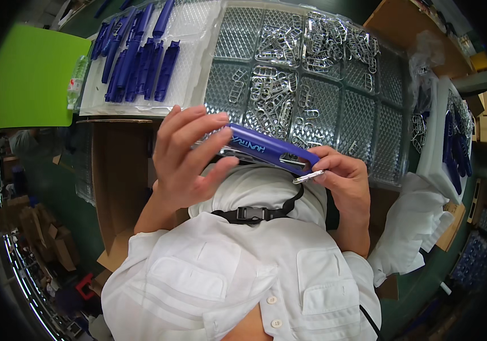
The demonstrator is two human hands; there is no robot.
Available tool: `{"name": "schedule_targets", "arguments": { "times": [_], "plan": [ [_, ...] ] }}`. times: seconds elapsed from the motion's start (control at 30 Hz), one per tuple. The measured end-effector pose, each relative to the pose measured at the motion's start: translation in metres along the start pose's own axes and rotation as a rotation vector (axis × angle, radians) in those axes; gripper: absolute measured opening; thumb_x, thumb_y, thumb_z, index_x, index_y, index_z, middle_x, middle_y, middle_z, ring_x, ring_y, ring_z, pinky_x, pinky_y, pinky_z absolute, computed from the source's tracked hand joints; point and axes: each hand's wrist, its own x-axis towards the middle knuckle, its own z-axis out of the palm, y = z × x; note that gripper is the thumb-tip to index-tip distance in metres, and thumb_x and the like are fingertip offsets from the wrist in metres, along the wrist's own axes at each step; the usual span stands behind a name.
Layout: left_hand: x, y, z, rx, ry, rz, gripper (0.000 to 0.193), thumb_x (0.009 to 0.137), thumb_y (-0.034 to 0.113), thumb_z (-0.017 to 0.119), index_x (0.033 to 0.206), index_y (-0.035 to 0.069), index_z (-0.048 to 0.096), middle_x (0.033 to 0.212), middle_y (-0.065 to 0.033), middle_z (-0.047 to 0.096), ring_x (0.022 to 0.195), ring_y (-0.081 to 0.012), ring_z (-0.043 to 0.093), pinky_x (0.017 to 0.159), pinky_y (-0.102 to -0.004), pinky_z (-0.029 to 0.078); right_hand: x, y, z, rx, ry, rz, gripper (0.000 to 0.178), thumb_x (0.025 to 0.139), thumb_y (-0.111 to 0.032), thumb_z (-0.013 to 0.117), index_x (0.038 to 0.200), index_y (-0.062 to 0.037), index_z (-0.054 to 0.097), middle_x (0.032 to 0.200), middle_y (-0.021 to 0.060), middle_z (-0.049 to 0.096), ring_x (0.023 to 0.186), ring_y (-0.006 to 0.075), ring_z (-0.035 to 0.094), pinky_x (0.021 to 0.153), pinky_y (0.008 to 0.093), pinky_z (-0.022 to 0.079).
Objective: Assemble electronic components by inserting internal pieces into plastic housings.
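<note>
A long blue plastic housing [266, 149], with light lettering and a slot near its right end, lies slantwise in front of my body. My right hand [343, 173] is closed at its right end, with a small shiny metal piece [308, 177] pinched at the fingertips. At the other end, my left hand [189, 156] has its fingers spread, index and thumb tips close to the housing. Whether they touch it is hard to tell. Silvery metal shows along the housing's lower side near my left thumb.
Beyond my hands, a clear compartment tray [363, 128] holds many chrome slotted links [272, 94]. Blue housings [135, 68] lie in a white tray at the left, beside a plastic bottle [77, 82] and a green panel [27, 79]. A white foam box [434, 131] with blue and metal parts stands right.
</note>
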Motion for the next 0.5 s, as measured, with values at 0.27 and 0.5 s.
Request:
{"name": "schedule_targets", "arguments": {
  "times": [0.27,0.5],
  "plan": [
    [0.025,0.006,0.03,-0.032,-0.333,0.129,0.056,0.077,0.031,0.085,0.127,0.009,0.072,0.109,-0.0042,0.075,0.101,-0.0227,0.071,0.109,-0.052,0.047,0.002,-0.005,-0.009,0.087,0.015,0.147,0.015,0.09,0.007,0.071,0.104,0.0052,0.075,0.132,0.0195,0.064,0.099,0.0169,0.069,0.09,0.0306,0.057],
    [0.01,-0.016,0.057,-0.474,-0.396,-0.177,0.041,0.086,0.011,0.079,0.126,0.004,0.072,0.093,-0.0074,0.075,0.079,-0.0215,0.072,0.076,-0.0368,0.058,-0.019,-0.041,-0.025,0.052,0.312,-0.265,0.018,0.092,0.007,0.067,0.108,0.0036,0.073,0.122,0.0209,0.064,0.105,0.0205,0.067,0.09,0.0333,0.06]
  ]
}}
